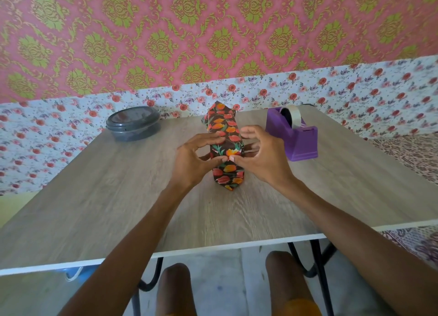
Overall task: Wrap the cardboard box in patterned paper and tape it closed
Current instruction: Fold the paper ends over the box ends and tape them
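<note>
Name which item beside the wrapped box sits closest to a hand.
The purple tape dispenser, just beside the right hand; the grey lidded container lies farther back, on the left.
</note>
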Tool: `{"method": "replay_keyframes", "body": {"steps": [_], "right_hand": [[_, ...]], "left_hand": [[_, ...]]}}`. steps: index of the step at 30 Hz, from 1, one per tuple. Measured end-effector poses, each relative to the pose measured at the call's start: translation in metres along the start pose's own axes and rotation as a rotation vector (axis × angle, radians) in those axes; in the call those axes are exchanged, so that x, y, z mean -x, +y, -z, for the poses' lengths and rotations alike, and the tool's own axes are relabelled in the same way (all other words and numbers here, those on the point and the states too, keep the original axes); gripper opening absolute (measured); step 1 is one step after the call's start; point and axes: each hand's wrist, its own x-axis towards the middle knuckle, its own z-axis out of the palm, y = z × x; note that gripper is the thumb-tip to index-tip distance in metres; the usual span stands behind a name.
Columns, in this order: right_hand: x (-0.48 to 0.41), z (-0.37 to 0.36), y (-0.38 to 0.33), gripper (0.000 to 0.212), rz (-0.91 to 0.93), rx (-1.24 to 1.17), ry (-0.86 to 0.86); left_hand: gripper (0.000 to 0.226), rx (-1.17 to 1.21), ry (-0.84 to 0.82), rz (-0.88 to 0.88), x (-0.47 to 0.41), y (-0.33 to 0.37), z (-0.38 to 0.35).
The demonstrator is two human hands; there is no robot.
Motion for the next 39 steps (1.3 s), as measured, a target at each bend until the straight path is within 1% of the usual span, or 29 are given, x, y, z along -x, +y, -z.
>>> {"method": "replay_keyframes", "body": {"steps": [2,7,12,14,16,17,18,19,20,21,22,23,24,25,27,28,29,32,35,39], "right_hand": [[0.003,-0.002,0.0,0.073,-0.002,-0.003,0.002],[0.0,0.004,0.003,0.074,-0.019,0.017,0.033],[-0.007,0.025,0.018,0.071,-0.09,0.031,0.028],[-0.011,0.035,0.023,0.067,-0.121,0.031,-0.015],[-0.019,0.047,0.031,0.057,-0.173,-0.035,-0.105],[-0.023,0.054,0.036,0.047,-0.206,-0.073,-0.125],[-0.029,0.064,0.039,0.033,-0.23,-0.087,-0.093],[-0.033,0.071,0.043,0.019,-0.248,-0.063,-0.016],[-0.04,0.081,0.048,0.009,-0.252,0.054,0.073],[-0.046,0.091,0.053,0.012,-0.256,0.249,0.136],[-0.052,0.101,0.059,0.022,-0.299,0.449,0.144],[-0.056,0.112,0.064,0.03,-0.39,0.559,0.124],[-0.061,0.121,0.069,0.036,-0.504,0.569,0.085],[-0.065,0.128,0.072,0.036,-0.627,0.491,0.036],[-0.073,0.133,0.07,0.02,-0.918,0.134,-0.053],[-0.075,0.135,0.064,0.015,-1.028,-0.017,-0.099],[-0.078,0.137,0.06,0.015,-1.089,-0.098,-0.147],[-0.086,0.141,0.049,0.015,-1.154,-0.177,-0.207],[-0.093,0.142,0.049,0.016,-1.211,-0.306,-0.189],[-0.095,0.141,0.051,0.005,-1.272,-0.453,-0.135]], "left_hand": [[0.047,0.052,-0.009,0.015,0.002,0.0,-0.001],[0.047,0.092,-0.03,0.051,-0.006,0.003,-0.015],[0.049,0.019,-0.011,0.025,-0.023,0.01,-0.044],[0.048,0.003,-0.003,0.027,-0.029,0.014,-0.054],[0.047,-0.001,0.007,0.032,-0.033,0.02,-0.063],[0.046,-0.009,0.011,0.025,-0.033,0.021,-0.066],[0.045,-0.016,0.012,0.015,-0.035,0.024,-0.07],[0.045,-0.037,0.011,0.011,-0.034,0.025,-0.071],[0.045,-0.067,0.005,0.014,-0.034,0.026,-0.073],[0.045,-0.1,-0.006,0.029,-0.034,0.027,-0.073],[0.045,-0.124,-0.018,0.049,-0.034,0.027,-0.073],[0.046,-0.137,-0.028,0.064,-0.034,0.028,-0.075],[0.046,-0.153,-0.036,0.07,-0.035,0.029,-0.075],[0.045,-0.179,-0.045,0.068,-0.037,0.032,-0.076],[0.041,-0.252,-0.077,0.062,-0.043,0.037,-0.075],[0.038,-0.292,-0.098,0.063,-0.047,0.041,-0.076],[0.037,-0.328,-0.118,0.069,-0.05,0.044,-0.075],[0.036,-0.388,-0.16,0.098,-0.056,0.053,-0.074],[0.035,-0.383,-0.167,0.114,-0.056,0.054,-0.073],[0.031,-0.338,-0.135,0.133,-0.055,0.053,-0.073]]}}
